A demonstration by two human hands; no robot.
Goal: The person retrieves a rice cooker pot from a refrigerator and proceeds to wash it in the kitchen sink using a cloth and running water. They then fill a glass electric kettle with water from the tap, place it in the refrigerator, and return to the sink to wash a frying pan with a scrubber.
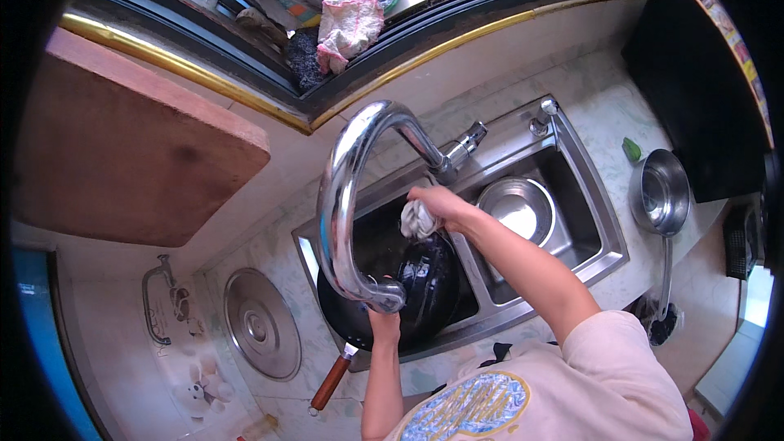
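A black wok (429, 288) is tilted in the left basin of the double steel sink (588, 282), its dark underside partly showing. A wooden handle (331, 381) sticks out over the counter at the lower left. My left hand (384, 318) is at the pan's near edge below the faucet head; the faucet hides its fingers, so its grip cannot be made out. In my right hand (436, 205) is a bunched pale cloth (419, 219), held just above the far side of the wok. The chrome faucet (349, 196) arches over the left basin.
A steel bowl (516, 211) sits in the right basin. On the counter are a round metal lid (262, 323) at left, and a long-handled steel pan (660, 193) and a green leaf (631, 149) at right. A thick brown board (141, 141) juts in at upper left. Cloths (352, 24) lie on the windowsill.
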